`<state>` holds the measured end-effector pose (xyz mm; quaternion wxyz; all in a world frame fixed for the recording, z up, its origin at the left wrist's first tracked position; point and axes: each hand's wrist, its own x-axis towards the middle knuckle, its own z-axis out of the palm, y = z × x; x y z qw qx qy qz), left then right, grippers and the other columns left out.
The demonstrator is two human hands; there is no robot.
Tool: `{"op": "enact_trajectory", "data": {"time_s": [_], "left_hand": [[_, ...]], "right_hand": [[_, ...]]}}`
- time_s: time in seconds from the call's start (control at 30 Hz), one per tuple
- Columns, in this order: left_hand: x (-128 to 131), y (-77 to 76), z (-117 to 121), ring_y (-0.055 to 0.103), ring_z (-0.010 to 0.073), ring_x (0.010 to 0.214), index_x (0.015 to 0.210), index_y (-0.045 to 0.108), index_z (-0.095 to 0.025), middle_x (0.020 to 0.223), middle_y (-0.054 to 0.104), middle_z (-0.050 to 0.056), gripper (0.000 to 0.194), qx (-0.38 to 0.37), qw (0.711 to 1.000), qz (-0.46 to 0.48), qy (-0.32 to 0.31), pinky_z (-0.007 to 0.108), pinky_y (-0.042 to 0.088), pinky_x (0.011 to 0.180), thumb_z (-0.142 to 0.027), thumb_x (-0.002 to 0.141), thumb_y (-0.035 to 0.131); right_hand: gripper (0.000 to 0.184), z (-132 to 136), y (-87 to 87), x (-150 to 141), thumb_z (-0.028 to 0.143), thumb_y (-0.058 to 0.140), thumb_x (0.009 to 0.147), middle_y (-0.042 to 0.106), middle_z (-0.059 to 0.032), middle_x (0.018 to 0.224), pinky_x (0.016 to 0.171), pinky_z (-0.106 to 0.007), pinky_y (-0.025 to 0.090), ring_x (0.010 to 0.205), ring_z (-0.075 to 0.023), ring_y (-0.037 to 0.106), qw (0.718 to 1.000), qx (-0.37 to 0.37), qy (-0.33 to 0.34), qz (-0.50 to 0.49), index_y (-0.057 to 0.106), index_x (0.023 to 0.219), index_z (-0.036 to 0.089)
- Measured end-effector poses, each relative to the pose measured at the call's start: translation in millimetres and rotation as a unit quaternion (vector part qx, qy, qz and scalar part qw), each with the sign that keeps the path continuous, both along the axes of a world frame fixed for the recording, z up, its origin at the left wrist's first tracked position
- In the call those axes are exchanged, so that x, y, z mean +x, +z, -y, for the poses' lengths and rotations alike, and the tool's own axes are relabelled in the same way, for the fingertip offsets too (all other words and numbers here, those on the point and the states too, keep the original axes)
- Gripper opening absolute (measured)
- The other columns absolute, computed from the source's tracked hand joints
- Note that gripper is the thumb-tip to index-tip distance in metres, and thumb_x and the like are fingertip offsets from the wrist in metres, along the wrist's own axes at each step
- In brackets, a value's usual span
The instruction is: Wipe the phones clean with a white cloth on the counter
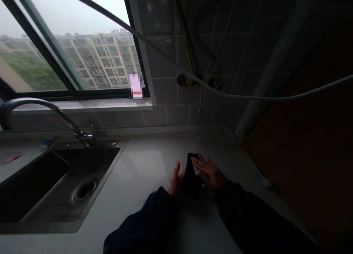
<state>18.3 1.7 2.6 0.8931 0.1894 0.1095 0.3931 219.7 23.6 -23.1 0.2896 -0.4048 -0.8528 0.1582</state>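
Above the pale counter (149,165), left hand (176,180) grasps a dark phone-like slab (189,182) by its side; right hand (211,174) lies across the slab's upper face, fingers extended, not clenched; whether they pinch the pale patch (195,168) beneath, I cannot tell; slab sits between both hands, contact with counter unclear; judged risk: uneven right-hand pressure against a loose left grip could twist it free onto the counter; sink (49,227) well apart leftward, so I rate a fall there unlikely.
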Motion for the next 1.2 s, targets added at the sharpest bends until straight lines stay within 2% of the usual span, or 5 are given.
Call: {"op": "enact_trajectory", "data": {"time_s": [0.37,0.6,0.73,0.93,1.2], "left_hand": [[-2,-23.3,-8,0.066,0.0363,0.118,0.146,0.053,-0.008,0.123,0.071,0.02,0.078,-0.038,0.998,-0.031,0.034,0.046,0.041,0.109,-0.067,0.094,0.044],[0,-21.1,-3,0.069,0.0372,0.113,0.146,0.051,-0.005,0.123,0.07,0.026,0.093,-0.039,0.998,-0.015,0.037,0.049,0.046,0.105,-0.078,0.091,0.035],[-1,-21.6,-5,0.068,0.0377,0.114,0.145,0.053,-0.005,0.121,0.071,0.024,0.093,-0.044,0.998,-0.019,0.041,0.048,0.046,0.105,-0.077,0.093,0.03],[-1,-24.6,-11,0.067,0.035,0.116,0.146,0.051,-0.006,0.124,0.069,0.022,0.083,-0.048,0.998,0.013,0.035,0.044,0.043,0.109,-0.07,0.094,0.041],[-1,-1.1,-1,0.066,0.0345,0.116,0.151,0.048,-0.015,0.129,0.068,0.02,0.08,-0.054,0.998,0.021,0.038,0.045,0.047,0.102,-0.07,0.097,0.027]], "right_hand": [[0.07,27,15.0,-15,0.064,0.046,0.098,0.047,-0.0162,0.154,0.118,-0.073,0.016,0.152,-0.0362,0.029,0.987,0.026,0.154,0.042,0.043,0.154,0.022],[0.069,52,26.7,-33,0.062,0.048,0.098,0.049,-0.0169,0.153,0.124,-0.063,0.007,0.151,-0.0313,0.034,0.971,0.065,0.225,0.043,0.046,0.151,0.017],[0.067,48,21.3,-33,0.061,0.043,0.101,0.05,-0.0156,0.153,0.125,-0.063,0.005,0.149,-0.0297,0.038,0.976,0.072,0.2,0.045,0.045,0.152,0.018],[0.059,26,9.1,-21,0.055,0.032,0.106,0.049,-0.0144,0.153,0.123,-0.067,0.008,0.147,-0.029,0.042,0.987,0.105,0.109,0.056,0.042,0.154,0.023],[0.055,9,-1.2,-9,0.049,0.029,0.107,0.051,-0.0167,0.151,0.117,-0.073,0.02,0.145,-0.032,0.044,0.992,0.113,0.006,0.064,0.046,0.152,0.022]]}}
